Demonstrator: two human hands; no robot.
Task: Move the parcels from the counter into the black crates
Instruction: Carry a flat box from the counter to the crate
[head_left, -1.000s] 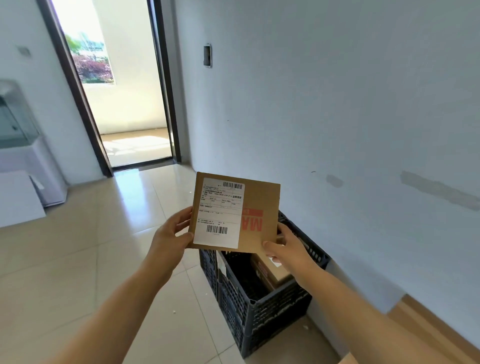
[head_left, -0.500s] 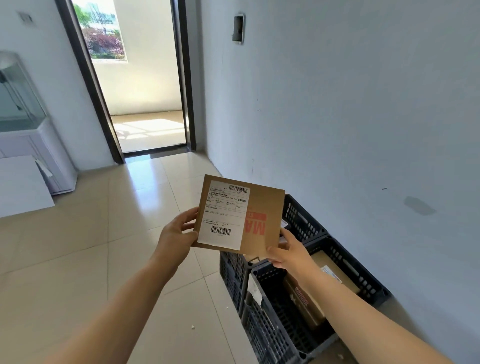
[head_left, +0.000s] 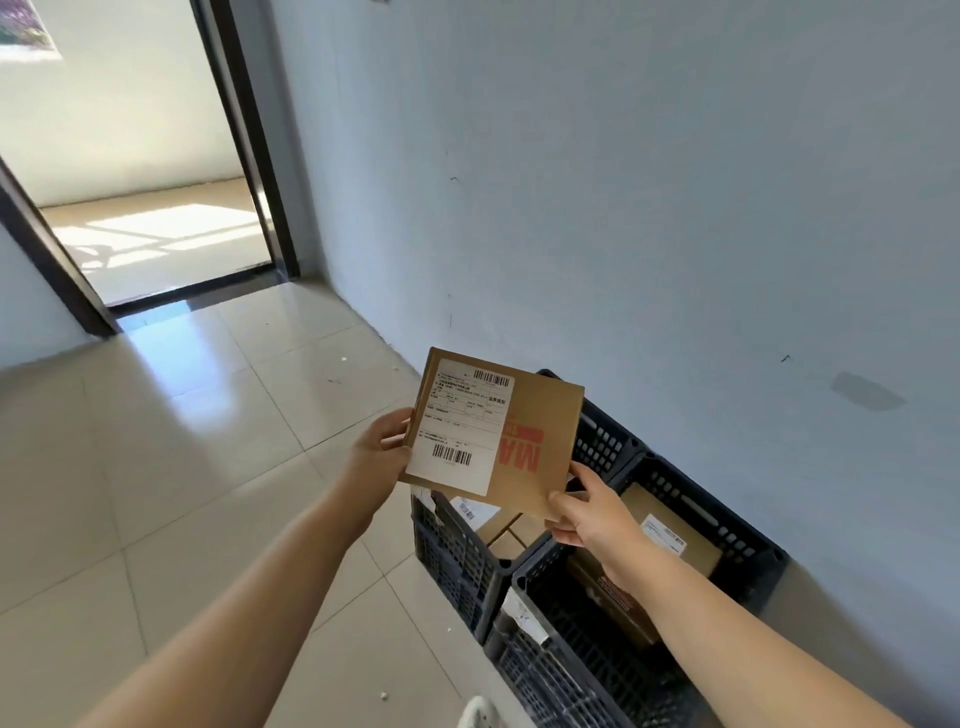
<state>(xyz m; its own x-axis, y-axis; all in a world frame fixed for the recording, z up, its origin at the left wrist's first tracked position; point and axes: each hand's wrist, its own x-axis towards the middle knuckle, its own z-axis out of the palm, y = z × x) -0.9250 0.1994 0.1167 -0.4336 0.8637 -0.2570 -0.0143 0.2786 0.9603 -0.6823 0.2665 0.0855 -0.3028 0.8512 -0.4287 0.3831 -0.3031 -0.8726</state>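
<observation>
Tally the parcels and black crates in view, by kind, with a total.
Parcel held in both hands: 1
Parcels visible in the crates: 3
Black crates: 2
Total: 6

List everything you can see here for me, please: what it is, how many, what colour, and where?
Held parcel: one, brown cardboard with a white label and red print, in the air above the crates.
Black crates: two, side by side on the floor against the wall.
Parcels in the crates: at least two, brown, some with white labels; the exact count is hidden.
Wall: one, pale blue-grey, on the right.
Floor: beige glossy tiles.
Doorway: one, dark frame, upper left, sunlit room beyond.
Left hand: holds the parcel's left edge.
Right hand: pinches its lower right corner.
</observation>
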